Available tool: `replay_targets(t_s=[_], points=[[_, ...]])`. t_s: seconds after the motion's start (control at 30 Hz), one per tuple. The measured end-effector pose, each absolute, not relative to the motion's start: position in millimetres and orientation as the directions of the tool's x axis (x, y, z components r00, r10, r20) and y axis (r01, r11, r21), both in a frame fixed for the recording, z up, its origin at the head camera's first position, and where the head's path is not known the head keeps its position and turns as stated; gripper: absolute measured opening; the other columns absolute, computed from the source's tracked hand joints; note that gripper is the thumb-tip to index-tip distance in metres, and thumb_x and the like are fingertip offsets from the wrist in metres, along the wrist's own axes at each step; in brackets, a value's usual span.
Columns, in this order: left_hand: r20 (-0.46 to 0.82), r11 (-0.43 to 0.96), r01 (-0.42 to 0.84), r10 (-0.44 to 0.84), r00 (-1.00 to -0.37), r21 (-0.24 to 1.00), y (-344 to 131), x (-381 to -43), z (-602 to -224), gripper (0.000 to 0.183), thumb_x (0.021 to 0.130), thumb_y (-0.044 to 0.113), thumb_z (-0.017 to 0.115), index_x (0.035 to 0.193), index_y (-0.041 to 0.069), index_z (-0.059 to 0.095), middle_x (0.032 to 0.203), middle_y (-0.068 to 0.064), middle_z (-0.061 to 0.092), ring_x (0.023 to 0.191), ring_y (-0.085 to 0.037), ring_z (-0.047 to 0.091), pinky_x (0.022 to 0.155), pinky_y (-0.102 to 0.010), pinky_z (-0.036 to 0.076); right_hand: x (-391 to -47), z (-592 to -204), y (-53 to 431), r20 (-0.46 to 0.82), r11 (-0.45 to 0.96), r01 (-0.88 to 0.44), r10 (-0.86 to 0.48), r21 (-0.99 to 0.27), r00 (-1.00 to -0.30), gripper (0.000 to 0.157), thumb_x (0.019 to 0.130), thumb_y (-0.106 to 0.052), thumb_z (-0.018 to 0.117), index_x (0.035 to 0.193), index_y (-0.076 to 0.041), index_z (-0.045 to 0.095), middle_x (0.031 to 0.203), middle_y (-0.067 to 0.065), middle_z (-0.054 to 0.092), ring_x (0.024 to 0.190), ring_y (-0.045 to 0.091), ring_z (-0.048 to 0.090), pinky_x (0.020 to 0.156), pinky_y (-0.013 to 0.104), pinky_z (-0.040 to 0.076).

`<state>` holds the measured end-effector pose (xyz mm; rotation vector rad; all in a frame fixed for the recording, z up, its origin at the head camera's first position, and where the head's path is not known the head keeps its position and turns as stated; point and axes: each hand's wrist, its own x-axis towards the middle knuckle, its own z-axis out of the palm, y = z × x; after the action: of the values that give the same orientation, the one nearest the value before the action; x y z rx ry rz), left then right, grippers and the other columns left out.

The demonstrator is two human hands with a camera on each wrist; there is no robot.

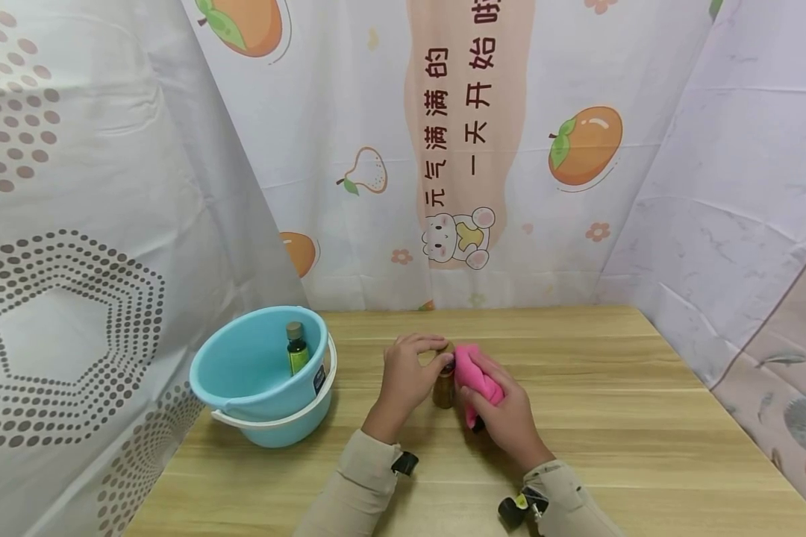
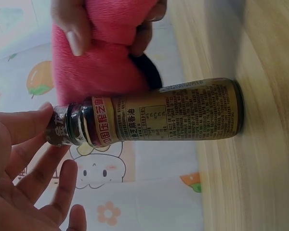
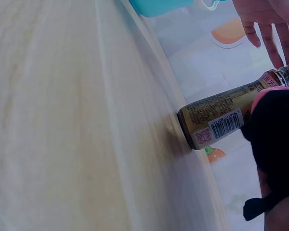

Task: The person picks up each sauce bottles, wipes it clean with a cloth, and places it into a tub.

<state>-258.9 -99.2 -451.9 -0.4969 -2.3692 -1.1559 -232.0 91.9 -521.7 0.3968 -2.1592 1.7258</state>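
A brown glass sesame oil bottle [image 1: 443, 391] with a gold label [image 2: 183, 113] stands upright on the table. My left hand [image 1: 405, 379] pinches its dark cap [image 2: 61, 126] between thumb and index finger, while the other fingers spread loosely beside it. In my right hand [image 1: 507, 418] is a bunched pink plush cloth [image 1: 474, 377], gripped against the bottle's side near the neck. A black piece [image 3: 279, 144] of that cloth shows in the right wrist view, covering part of the bottle and the right fingers.
To the left sits a light blue bucket [image 1: 289, 434], its white handle [image 1: 275, 424] hanging down in front. A second bottle, dark with a green-yellow label [image 1: 298, 358], stands inside it. Printed curtains [image 1: 363, 246] enclose the wooden table [image 1: 618, 418] at the back and sides.
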Motion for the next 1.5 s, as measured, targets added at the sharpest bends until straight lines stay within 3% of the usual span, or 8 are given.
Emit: replay_targets(t_s=[0.1,0.37,0.57,0.77,0.87,1.2,1.33,1.5], points=[[0.541,0.572,0.511,0.134,-0.831,0.642,-100.4,-259.6,-451.7,0.023,0.091,0.027,0.081,0.112,0.016,0.082,0.119,0.006,0.077,0.120,-0.026,0.064,0.116,-0.068,0.027,-232.3,-521.2,92.0,0.457,0.194,-0.449,-0.003,-0.872,-0.889,0.058,0.090,-0.011,0.082,0.143,-0.026,0.063,0.157,0.003,0.049,0.139,0.024,0.050,0.090,0.017,0.055],[0.505,0.523,0.495,0.137,-0.852,0.693,-103.6,-261.8,-451.7,0.025,0.093,0.027,0.080,0.114,0.015,0.081,0.120,0.005,0.076,0.127,-0.027,0.063,0.118,-0.055,0.039,-233.3,-522.4,91.2,0.446,0.248,-0.436,-0.019,-0.865,-0.895,0.058,0.088,-0.011,0.083,0.142,-0.019,0.064,0.155,0.013,0.051,0.133,0.030,0.055,0.090,0.014,0.052],[0.524,0.508,0.517,0.145,-0.839,0.688,-104.2,-263.1,-453.1,0.024,0.092,0.026,0.081,0.114,0.016,0.081,0.120,0.003,0.077,0.123,-0.020,0.067,0.122,-0.054,0.034,-234.2,-524.5,92.0,0.390,0.327,-0.379,-0.032,-0.866,-0.920,0.059,0.089,-0.012,0.083,0.144,-0.021,0.063,0.148,0.007,0.059,0.114,0.024,0.062,0.084,0.020,0.056],[0.513,0.504,0.504,0.135,-0.848,0.701,-102.7,-261.7,-452.7,0.025,0.093,0.027,0.080,0.116,0.018,0.080,0.119,0.005,0.076,0.116,-0.020,0.066,0.104,-0.050,0.052,-234.0,-527.0,93.2,0.305,0.371,-0.291,-0.023,-0.882,-0.952,0.056,0.088,-0.012,0.084,0.140,-0.021,0.066,0.136,0.006,0.066,0.099,0.018,0.063,0.078,0.023,0.057],[0.500,0.503,0.490,0.127,-0.857,0.712,-102.4,-261.0,-452.5,0.026,0.093,0.027,0.080,0.118,0.019,0.079,0.117,0.006,0.076,0.113,-0.019,0.065,0.096,-0.046,0.055,-233.5,-527.8,93.5,0.248,0.367,-0.240,-0.028,-0.899,-0.968,0.057,0.088,-0.012,0.083,0.142,-0.022,0.066,0.133,0.009,0.065,0.088,0.017,0.065,0.070,0.025,0.057],[0.504,0.529,0.464,0.078,-0.860,0.710,-100.5,-259.9,-452.3,0.040,0.090,0.037,0.082,0.125,0.019,0.075,0.124,-0.002,0.073,0.117,-0.026,0.065,0.103,-0.055,0.048,-233.9,-529.4,93.1,0.166,0.359,-0.164,-0.027,-0.919,-0.986,0.059,0.089,-0.013,0.082,0.144,-0.022,0.063,0.121,0.017,0.066,0.058,0.015,0.063,0.054,0.029,0.055],[0.522,0.602,0.437,0.039,-0.852,0.669,-97.6,-258.3,-453.5,0.043,0.088,0.047,0.081,0.120,0.018,0.077,0.115,0.001,0.073,0.109,-0.023,0.066,0.101,-0.053,0.042,-234.1,-529.1,93.2,0.166,0.379,-0.161,-0.022,-0.911,-0.986,0.059,0.088,-0.014,0.082,0.144,-0.023,0.064,0.124,0.017,0.065,0.063,0.015,0.064,0.057,0.028,0.056],[0.521,0.621,0.427,0.036,-0.853,0.657,-96.9,-257.8,-454.7,0.039,0.088,0.043,0.082,0.115,0.015,0.079,0.109,0.001,0.075,0.105,-0.019,0.067,0.102,-0.053,0.043,-234.6,-529.9,93.6,0.189,0.406,-0.178,-0.013,-0.896,-0.982,0.057,0.089,-0.015,0.082,0.143,-0.024,0.065,0.129,0.014,0.065,0.077,0.014,0.064,0.063,0.025,0.056]])
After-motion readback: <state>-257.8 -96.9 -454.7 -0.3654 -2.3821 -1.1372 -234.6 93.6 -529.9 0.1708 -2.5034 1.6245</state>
